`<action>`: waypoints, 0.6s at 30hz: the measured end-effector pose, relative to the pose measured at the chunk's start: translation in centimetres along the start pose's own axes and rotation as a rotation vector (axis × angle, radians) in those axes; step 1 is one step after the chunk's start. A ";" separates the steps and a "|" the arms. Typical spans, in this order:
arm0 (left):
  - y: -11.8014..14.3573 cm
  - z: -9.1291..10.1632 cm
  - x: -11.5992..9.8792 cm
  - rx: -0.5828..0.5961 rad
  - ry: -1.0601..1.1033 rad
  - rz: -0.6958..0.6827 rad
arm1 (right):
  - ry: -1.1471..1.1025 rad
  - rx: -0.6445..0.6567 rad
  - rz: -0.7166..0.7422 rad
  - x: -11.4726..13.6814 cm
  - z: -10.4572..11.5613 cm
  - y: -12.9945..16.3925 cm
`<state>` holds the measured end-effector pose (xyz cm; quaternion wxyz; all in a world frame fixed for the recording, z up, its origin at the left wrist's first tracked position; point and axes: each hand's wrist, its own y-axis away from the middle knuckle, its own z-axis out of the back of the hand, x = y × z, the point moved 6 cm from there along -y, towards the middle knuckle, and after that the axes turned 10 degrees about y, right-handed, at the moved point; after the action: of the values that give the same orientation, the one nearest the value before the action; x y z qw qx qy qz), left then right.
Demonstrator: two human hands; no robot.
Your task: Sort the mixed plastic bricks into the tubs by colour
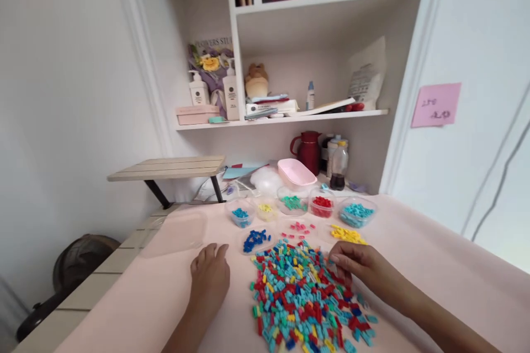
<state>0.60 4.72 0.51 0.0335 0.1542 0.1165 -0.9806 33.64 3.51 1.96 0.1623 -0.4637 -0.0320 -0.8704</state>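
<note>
Fingers [340,248] of our right hand [364,263] bend together at the right edge of the mixed brick pile [302,287]; we cannot tell whether they pinch a brick. We rest our left hand [211,273] palm down on the pink tabletop [447,265], left of the pile, its fingers loosely spread. Just beyond the pile we see dark blue bricks [255,240] at left, pink bricks [298,227] between and yellow bricks [346,234] at right. Farther off, five clear brick tubs [322,213] stand in a row.
</note>
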 end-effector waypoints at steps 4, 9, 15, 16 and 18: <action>0.2 -0.2 0.3 -0.035 0.055 -0.027 | 0.093 0.003 0.025 1.1 -0.6 -1.4; 0.2 -0.4 0.4 -0.035 0.110 -0.035 | 0.124 -0.027 0.108 5.1 -3.0 -5.8; 0.5 -0.2 0.6 -0.035 0.165 -0.034 | 0.197 -0.250 0.199 10.6 -4.9 -13.9; 0.6 -0.1 0.7 -0.035 0.172 -0.033 | 0.190 -0.268 0.213 11.0 -5.1 -14.9; 0.6 -0.1 0.8 -0.034 0.186 -0.028 | 0.162 -0.279 0.221 11.4 -5.4 -16.3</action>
<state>-0.06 4.08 0.06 0.0114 0.2425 0.1377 -0.9603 18.32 14.88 9.74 0.1931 -0.4109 0.1531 -0.8777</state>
